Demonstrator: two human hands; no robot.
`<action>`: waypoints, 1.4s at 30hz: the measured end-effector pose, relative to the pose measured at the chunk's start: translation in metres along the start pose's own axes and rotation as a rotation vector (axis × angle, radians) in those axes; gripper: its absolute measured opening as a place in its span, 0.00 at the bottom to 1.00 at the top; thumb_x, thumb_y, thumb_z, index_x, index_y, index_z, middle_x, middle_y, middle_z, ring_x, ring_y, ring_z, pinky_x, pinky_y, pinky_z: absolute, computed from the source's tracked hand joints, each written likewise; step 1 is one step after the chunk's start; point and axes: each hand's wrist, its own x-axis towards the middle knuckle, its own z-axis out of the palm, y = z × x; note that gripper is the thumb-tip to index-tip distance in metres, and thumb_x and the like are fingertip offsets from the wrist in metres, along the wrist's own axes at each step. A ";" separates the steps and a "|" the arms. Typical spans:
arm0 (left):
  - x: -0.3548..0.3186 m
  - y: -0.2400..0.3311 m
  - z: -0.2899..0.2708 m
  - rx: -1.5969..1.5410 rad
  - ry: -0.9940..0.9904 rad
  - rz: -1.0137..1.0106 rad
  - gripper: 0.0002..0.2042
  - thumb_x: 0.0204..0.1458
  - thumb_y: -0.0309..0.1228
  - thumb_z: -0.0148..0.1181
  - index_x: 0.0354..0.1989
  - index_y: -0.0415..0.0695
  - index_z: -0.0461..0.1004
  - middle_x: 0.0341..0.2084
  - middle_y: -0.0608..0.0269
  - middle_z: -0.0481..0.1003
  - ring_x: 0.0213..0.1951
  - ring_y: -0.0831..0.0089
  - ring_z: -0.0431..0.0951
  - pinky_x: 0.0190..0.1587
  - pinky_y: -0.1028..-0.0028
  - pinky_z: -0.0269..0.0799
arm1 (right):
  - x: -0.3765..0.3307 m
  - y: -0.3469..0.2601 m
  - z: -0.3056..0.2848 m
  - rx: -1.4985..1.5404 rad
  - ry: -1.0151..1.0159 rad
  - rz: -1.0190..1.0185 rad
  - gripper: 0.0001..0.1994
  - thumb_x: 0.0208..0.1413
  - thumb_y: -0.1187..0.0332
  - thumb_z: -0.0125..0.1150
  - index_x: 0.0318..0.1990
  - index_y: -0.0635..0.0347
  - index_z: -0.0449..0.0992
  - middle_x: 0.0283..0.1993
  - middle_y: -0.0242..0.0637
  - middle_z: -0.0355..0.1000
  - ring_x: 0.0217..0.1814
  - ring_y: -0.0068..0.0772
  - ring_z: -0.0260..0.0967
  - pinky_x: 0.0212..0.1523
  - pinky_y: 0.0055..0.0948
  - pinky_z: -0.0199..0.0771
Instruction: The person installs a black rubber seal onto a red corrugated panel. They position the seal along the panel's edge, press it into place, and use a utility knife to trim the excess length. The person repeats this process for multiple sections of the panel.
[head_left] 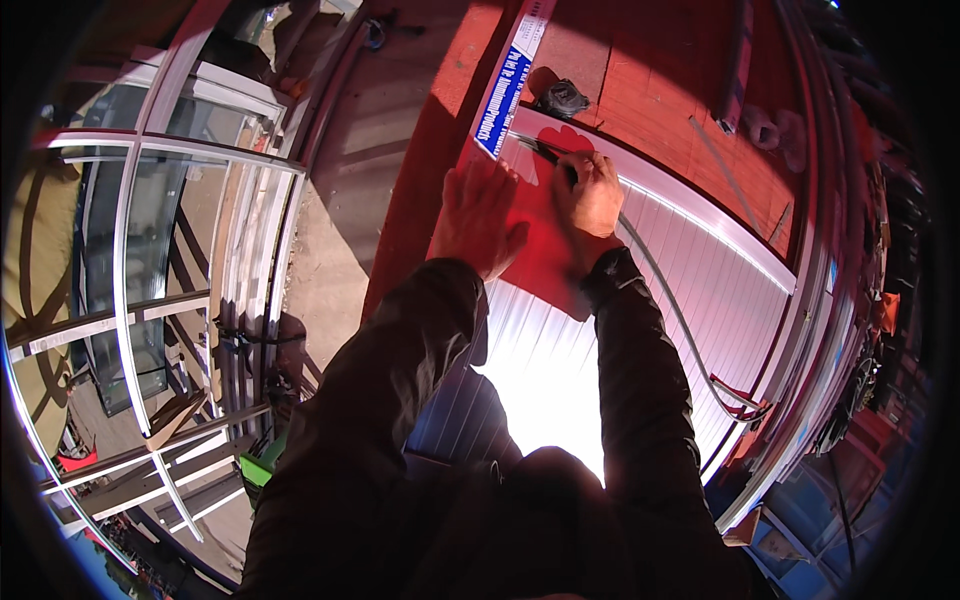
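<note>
A white ribbed panel (690, 270) lies in front of me, partly in red light and partly in glaring sun. My left hand (474, 212) rests at its left edge, fingers stretched out and thumb apart, just below a blue-and-white printed strip (508, 85). Near the panel's far edge, my right hand (590, 192) closes round a slim dark tool (543, 151), pointing left. Its exact kind is hard to make out. A grey flexible strip (665, 275) runs from beside my right wrist across the panel.
Red-lit boards (650, 70) lie beyond the panel, with a crumpled black bundle (562, 98) on them. White metal frames (130, 210) stand at the left above sandy ground. Long profiles (815, 300) line the right side. A green container (262, 465) sits by my left arm.
</note>
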 end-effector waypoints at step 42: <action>0.001 0.000 0.001 0.020 -0.047 -0.017 0.34 0.51 0.46 0.61 0.64 0.42 0.64 0.66 0.54 0.62 0.70 0.51 0.54 0.69 0.44 0.46 | 0.040 -0.015 0.053 -0.231 -0.099 -0.136 0.23 0.55 0.53 0.63 0.51 0.57 0.73 0.47 0.42 0.73 0.53 0.48 0.67 0.58 0.45 0.63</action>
